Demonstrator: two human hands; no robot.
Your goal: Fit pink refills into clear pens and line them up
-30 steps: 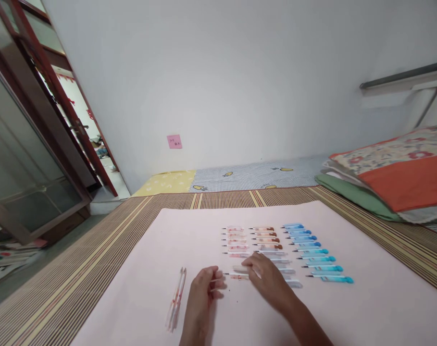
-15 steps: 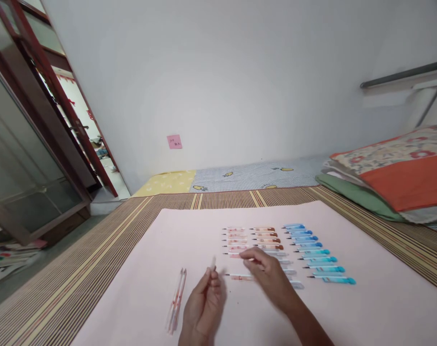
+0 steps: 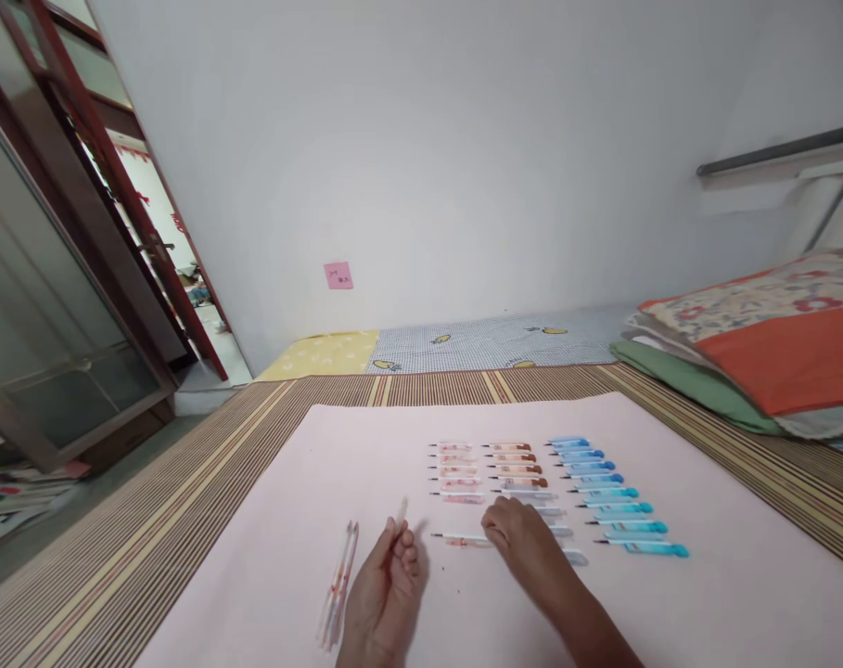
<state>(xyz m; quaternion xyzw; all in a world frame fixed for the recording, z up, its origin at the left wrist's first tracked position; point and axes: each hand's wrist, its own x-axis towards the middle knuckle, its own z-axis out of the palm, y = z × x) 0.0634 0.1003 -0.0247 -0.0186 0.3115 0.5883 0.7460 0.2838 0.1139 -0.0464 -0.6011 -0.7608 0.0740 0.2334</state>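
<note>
My left hand (image 3: 388, 575) is closed around a small clear, slender piece like a pen cap (image 3: 402, 510), its end poking up above the thumb. My right hand (image 3: 522, 538) has its fingers pinched at the right end of a white, dark-tipped pen (image 3: 459, 536), which lies flat beside a pink-patterned barrel. Above it is a column of pink pens (image 3: 457, 471), tips pointing left. Brown-ended pens (image 3: 515, 456) form a middle column; grey-clear ones below are partly hidden by my right hand. Two or so pink-clear pens (image 3: 338, 583) lie left of my left hand.
Blue and turquoise pens (image 3: 619, 496) form a column on the right. All lie on a pale pink sheet (image 3: 254, 557) over a striped mat (image 3: 205, 482). Folded bedding (image 3: 775, 343) is piled at right; a wall (image 3: 463, 167) with a pink note (image 3: 338, 276) stands behind.
My right hand has moved down and slightly right, from the lowest pen of the pink column to the pen below, and its fingers have closed. My left hand has shifted slightly left with the clear piece.
</note>
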